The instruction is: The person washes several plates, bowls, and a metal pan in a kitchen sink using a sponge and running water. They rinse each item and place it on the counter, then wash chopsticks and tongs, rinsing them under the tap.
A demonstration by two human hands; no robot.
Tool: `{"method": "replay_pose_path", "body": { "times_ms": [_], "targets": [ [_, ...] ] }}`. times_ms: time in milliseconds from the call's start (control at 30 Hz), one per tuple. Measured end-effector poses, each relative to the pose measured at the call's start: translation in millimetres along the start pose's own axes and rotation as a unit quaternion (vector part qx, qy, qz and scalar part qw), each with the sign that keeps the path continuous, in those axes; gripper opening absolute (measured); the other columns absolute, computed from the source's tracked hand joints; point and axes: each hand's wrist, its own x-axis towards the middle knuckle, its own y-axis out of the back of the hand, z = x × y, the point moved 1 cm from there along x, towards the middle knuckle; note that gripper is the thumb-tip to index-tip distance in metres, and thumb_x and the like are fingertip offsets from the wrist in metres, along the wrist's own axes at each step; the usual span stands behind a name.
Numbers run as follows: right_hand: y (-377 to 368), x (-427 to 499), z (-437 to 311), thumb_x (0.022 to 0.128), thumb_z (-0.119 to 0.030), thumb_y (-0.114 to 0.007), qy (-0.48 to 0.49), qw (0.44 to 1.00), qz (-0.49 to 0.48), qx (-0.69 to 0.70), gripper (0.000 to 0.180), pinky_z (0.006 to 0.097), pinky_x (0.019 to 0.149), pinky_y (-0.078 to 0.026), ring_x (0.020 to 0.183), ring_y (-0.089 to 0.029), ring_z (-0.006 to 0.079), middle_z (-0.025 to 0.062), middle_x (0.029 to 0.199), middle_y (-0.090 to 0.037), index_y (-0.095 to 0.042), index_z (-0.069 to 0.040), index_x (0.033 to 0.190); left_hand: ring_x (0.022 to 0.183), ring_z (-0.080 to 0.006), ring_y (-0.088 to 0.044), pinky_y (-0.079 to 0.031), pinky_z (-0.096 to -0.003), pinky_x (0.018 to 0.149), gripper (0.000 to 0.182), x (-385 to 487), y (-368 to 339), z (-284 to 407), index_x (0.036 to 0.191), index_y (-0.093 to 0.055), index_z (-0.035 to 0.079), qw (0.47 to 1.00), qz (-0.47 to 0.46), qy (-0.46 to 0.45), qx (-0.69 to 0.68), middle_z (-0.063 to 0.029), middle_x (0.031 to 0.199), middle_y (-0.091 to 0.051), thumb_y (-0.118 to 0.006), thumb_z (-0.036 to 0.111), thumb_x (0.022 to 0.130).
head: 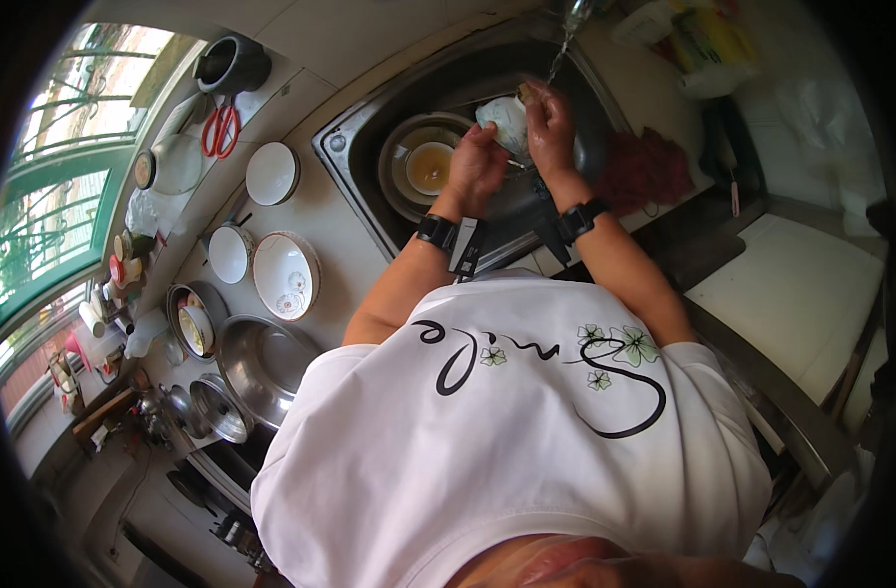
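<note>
Over a stainless steel sink (352, 180), my left hand (478, 163) grips the near left rim of a white patterned bowl (505, 121). On the bowl's right side is my right hand (550, 126), with a small yellowish thing, perhaps a sponge, at its fingertips. A thin stream of water (559, 59) falls from the faucet (578, 13) just beyond my right hand. Left of my hands, a metal basin (390, 165) stands in the sink and holds a smaller bowl (427, 167) with yellowish liquid.
White bowls (271, 174) and a flower-patterned bowl (286, 275) stand on the counter at the left, near a large steel basin (260, 360). Red-handled scissors (221, 131) hang by the window. A dark red cloth (646, 173) lies right of the sink, and a white board (793, 294) lies farther right.
</note>
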Motion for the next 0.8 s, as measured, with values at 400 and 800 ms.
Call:
{"method": "replay_pose_path", "body": {
  "times_ms": [400,800],
  "targets": [
    [-5.8,55.6,36.1,0.089,-0.026,-0.064,-0.188,0.904,-0.382,0.044,0.024,0.0376,0.073,-0.052,0.086,-0.065,0.0254,0.0076,0.096,-0.067,-0.066,-0.008,0.104,0.094,-0.0181,-0.064,-0.05,-0.0325,0.086,0.023,-16.0,-4.8,8.1,0.116,-0.057,0.001,0.972,-0.099,0.056,0.207,-0.0079,0.106,-0.065,-0.053,0.01,0.095],
    [-31.0,-26.2,42.1,0.1,-0.032,-0.039,-0.5,0.713,-0.04,0.49,0.038,0.0426,0.096,-0.048,0.11,-0.058,0.0258,0.0109,0.121,-0.059,-0.053,-0.008,0.126,0.093,-0.0188,-0.063,-0.048,-0.0308,0.084,0.022,-1.5,-17.6,4.9,0.114,-0.058,0.0,0.903,-0.047,-0.182,0.386,-0.01,0.103,-0.067,-0.053,0.008,0.094]
  ]
}}
